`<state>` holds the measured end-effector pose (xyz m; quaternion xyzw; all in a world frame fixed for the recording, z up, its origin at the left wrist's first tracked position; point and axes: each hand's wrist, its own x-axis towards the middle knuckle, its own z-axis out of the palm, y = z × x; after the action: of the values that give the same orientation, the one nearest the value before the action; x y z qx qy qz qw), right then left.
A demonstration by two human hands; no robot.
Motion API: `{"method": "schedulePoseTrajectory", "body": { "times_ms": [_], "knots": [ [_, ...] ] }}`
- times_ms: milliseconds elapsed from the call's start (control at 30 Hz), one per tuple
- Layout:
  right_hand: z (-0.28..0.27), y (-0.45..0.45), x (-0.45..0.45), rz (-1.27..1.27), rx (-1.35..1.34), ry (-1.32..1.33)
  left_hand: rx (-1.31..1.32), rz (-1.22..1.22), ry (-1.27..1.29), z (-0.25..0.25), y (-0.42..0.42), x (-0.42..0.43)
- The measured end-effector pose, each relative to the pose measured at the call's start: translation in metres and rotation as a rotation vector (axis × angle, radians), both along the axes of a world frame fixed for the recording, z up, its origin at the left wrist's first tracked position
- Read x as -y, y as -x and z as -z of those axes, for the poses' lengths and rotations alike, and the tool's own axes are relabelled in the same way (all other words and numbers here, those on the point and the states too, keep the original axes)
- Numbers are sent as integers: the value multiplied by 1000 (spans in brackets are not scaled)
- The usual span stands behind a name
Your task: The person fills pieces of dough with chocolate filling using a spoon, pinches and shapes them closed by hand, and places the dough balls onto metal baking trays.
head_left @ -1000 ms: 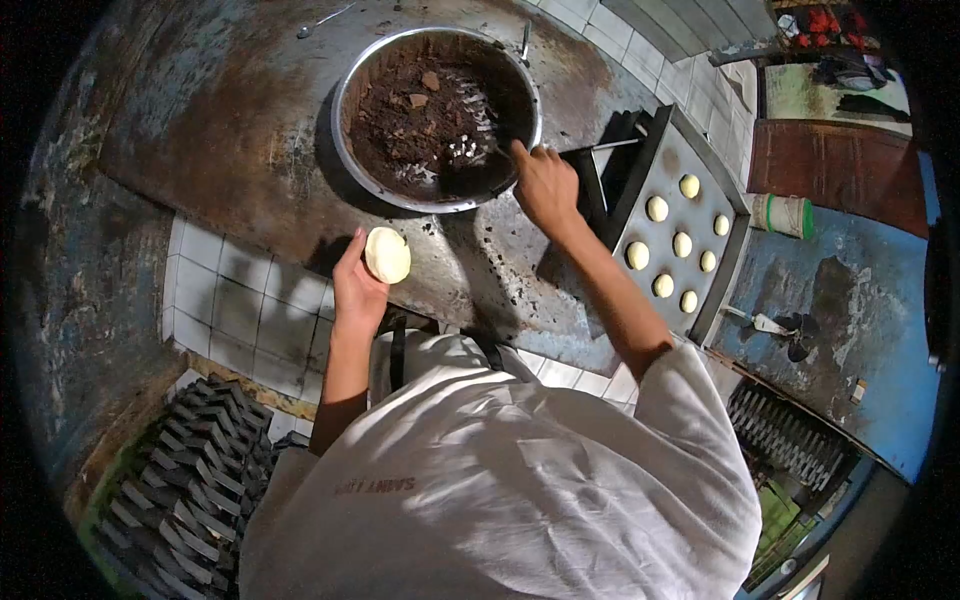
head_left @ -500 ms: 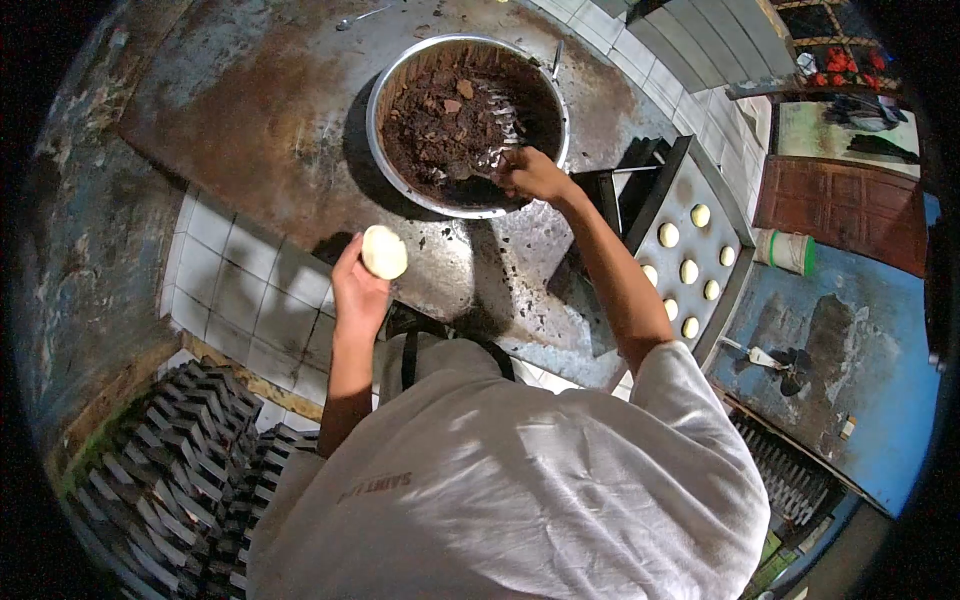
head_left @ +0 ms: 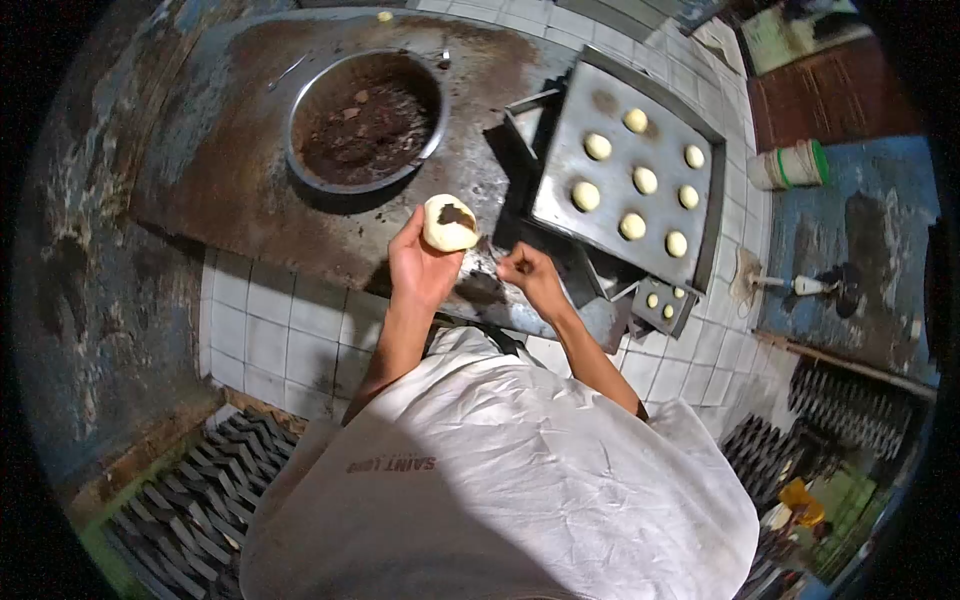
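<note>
My left hand (head_left: 422, 262) holds up a round of pale dough (head_left: 446, 236), with a dark crumbly filling (head_left: 457, 215) lying on its upper face. Just to the right, apart from the dough, is my right hand (head_left: 532, 278), its fingers curled together; whether anything is between them I cannot make out. Beyond my left hand stands a metal bowl (head_left: 425, 100) holding more of the dark filling (head_left: 360, 135). A metal tray (head_left: 665, 150) at the right carries several pale dough balls (head_left: 645, 180), spaced apart.
Under the bowl is a stained metal worktable (head_left: 240, 150); a thin metal utensil (head_left: 288, 72) lies on it. A smaller tray (head_left: 652, 318) with dough balls sits below the large one. Farther right, a white tub with a green rim (head_left: 795, 165) stands by a blue surface (head_left: 880, 220).
My right hand has come out of the bowl and back beside the dough. Dark filling now lies on the dough in my left hand. The view has swung to the right.
</note>
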<state>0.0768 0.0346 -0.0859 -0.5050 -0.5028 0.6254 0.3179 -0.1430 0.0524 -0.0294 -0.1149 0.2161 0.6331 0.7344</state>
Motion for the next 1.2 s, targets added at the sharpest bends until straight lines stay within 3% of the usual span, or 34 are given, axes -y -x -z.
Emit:
{"method": "schedulePoseTrajectory", "body": {
  "times_ms": [100,167,233,300,367,467,533,600,633,667,767,833,867,933,967,1033,1067,1200],
  "knots": [
    [4,-56,45,156,-101,55,-63,63,-93,-9,-34,11],
    [-37,-73,54,115,-340,142,-66,121,-75,-8,-56,19],
    [-63,-68,49,46,-422,3,-17,228,-143,-7,-80,28],
    [-34,-79,53,25,-447,7,-46,260,-109,-9,-96,39],
    [26,-103,71,107,-340,144,-101,218,-93,-20,-103,43],
    [107,-133,100,123,-45,122,-143,185,-122,-27,-96,51],
    [120,-136,102,105,33,74,-152,190,-120,-27,-94,56],
    [125,-127,91,77,771,-608,-146,210,-124,-29,-99,63],
    [49,-112,76,-20,739,-510,-139,237,-126,-31,-101,65],
    [52,-96,68,182,544,-514,-141,238,-128,-31,-103,66],
    [-49,-64,46,60,-362,54,-190,268,-125,-26,-110,68],
    [-81,-65,36,-54,-677,367,-292,321,-197,-22,-106,65],
    [-82,-64,35,-58,-674,360,-291,317,-205,-23,-101,65],
    [-85,-61,34,-150,-203,-100,-977,396,-293,-28,-88,69],
    [-88,-59,34,-158,-199,-103,-976,386,-294,-30,-84,68],
    [-105,-52,36,-172,194,-544,-953,492,-228,-43,-76,67],
    [-115,-47,36,-157,255,-664,-993,491,-172,-48,-73,67],
    [-127,-23,25,-98,270,-775,-1273,437,-262,-66,-47,70]
  ]
}}
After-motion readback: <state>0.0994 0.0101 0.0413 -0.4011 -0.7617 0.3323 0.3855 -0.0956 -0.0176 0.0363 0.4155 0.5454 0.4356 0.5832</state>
